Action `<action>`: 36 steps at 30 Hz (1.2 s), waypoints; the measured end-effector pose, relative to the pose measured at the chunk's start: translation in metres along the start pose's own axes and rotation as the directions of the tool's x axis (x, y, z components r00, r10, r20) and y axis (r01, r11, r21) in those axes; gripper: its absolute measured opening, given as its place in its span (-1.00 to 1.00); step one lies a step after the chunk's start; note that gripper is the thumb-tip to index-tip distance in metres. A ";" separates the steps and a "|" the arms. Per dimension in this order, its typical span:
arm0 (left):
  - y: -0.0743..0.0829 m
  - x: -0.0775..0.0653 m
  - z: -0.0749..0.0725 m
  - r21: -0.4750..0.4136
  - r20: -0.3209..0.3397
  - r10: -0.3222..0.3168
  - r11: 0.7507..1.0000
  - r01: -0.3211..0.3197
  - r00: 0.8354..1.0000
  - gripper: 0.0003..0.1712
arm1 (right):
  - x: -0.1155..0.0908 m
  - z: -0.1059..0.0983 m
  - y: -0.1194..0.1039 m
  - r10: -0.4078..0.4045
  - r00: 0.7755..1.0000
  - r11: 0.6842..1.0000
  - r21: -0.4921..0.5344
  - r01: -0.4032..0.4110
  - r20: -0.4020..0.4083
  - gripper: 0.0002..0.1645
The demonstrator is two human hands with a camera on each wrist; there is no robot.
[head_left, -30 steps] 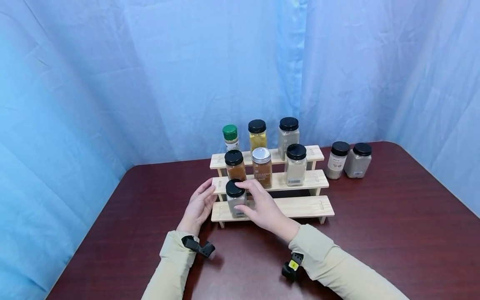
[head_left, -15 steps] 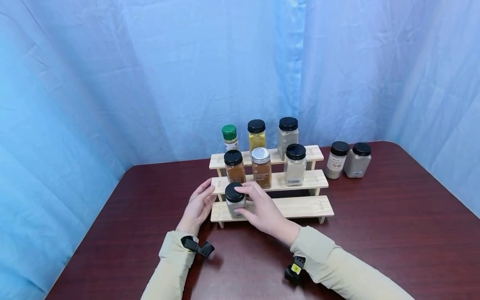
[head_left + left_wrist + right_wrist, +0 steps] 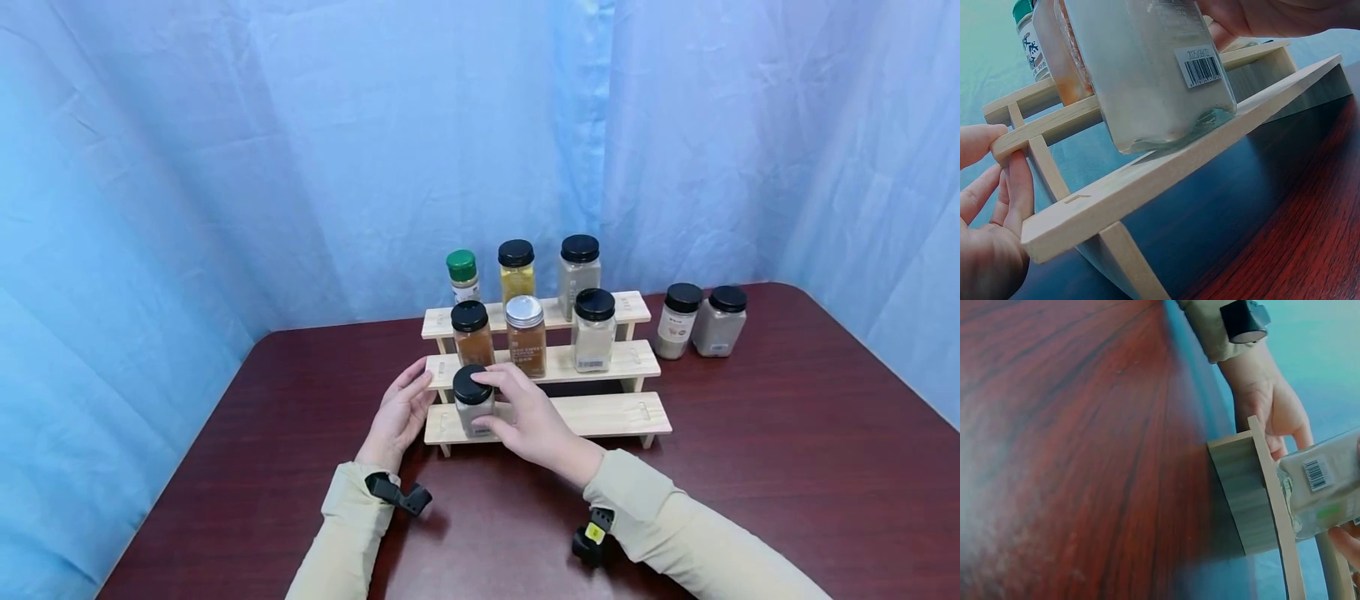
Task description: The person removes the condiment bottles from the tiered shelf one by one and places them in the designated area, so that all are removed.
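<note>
A square clear spice jar with a black lid stands at the left end of the lowest step of a three-step wooden spice rack. My right hand holds this jar from the right, fingers at the lid and thumb low on its side. In the left wrist view, the jar shows a barcode label, and its base is at the shelf board. My left hand pinches the left end of the rack's middle step, thumb and fingers on opposite faces of the board.
The middle step carries a brown jar, a silver-lidded jar and a pale jar. Behind stand a green-capped bottle, a yellow jar and a grey jar. Two jars stand right of the rack on the dark table.
The held jar's lid has come slightly lower and nearer to me, with my right hand still on it. My left hand has stayed at the rack's end.
</note>
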State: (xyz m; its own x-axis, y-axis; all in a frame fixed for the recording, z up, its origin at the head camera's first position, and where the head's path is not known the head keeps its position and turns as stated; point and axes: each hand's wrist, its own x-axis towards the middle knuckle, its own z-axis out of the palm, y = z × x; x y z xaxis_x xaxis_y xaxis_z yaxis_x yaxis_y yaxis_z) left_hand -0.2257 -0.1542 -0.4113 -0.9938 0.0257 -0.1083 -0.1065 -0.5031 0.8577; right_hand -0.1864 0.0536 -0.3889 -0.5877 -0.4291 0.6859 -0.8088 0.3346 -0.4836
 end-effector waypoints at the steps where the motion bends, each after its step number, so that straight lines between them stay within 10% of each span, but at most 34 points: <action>1: 0.000 0.000 0.000 -0.006 -0.004 -0.003 1.000 0.003 1.000 -0.38 | 0.000 -0.001 0.000 0.004 1.000 1.000 0.011 -0.004 0.005 -0.32; 36: 0.001 0.000 0.001 0.036 -0.019 -0.009 0.999 0.010 1.000 -0.39 | -0.053 -0.089 0.014 -0.079 0.989 0.990 0.102 0.092 -0.123 -0.14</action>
State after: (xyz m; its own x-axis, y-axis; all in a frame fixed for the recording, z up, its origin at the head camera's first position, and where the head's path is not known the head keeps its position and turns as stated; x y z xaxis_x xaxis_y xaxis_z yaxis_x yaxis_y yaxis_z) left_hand -0.2262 -0.1542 -0.4098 -0.9920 0.0138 -0.1254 -0.1171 -0.4717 0.8740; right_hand -0.1650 0.1562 -0.3835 -0.5147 -0.3477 0.7837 -0.8574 0.2060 -0.4717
